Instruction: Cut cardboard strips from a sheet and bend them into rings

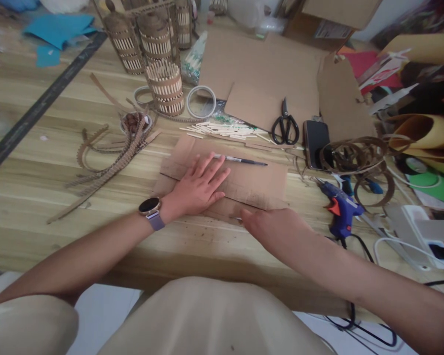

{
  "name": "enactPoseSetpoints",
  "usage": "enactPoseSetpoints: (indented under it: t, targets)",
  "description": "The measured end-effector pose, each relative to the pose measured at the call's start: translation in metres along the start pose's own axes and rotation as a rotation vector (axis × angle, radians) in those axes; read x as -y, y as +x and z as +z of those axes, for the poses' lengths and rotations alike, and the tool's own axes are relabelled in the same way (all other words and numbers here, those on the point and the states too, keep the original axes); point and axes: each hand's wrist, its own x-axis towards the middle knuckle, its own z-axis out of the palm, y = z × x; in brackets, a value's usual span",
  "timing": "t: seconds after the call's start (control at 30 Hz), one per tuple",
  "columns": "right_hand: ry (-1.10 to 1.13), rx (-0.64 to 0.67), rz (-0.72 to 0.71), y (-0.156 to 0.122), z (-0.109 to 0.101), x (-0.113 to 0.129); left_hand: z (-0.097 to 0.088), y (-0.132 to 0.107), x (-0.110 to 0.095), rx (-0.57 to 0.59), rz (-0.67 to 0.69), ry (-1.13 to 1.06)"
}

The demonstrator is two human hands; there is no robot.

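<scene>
My left hand point(202, 185) lies flat with fingers spread on a piece of brown cardboard point(259, 182). A dark-tipped pen point(240, 159) rests on the cardboard by my left fingertips. My right hand point(268, 222) is closed at the cardboard's near edge. A small pale sliver shows beside its fingertips, but what the hand holds is hidden. A dark line or slit runs across the cardboard between both hands. Small dark crumbs are scattered on the wood just in front of the near edge.
Beyond the cardboard are pale sticks point(225, 129), black scissors point(285, 125) and a phone point(316, 143). A blue glue gun point(338, 204) lies right. Corrugated strips point(114, 162) and a long dark ruler point(48, 101) lie left; a stick-covered cylinder point(165, 88) stands behind.
</scene>
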Motion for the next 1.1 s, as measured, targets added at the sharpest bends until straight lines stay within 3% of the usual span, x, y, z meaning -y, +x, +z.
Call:
enactPoseSetpoints:
  t: [1.1]
  targets:
    - [0.019, -0.002, 0.030, -0.022, 0.013, -0.013, -0.003, 0.000, -0.001, 0.000, -0.007, -0.045]
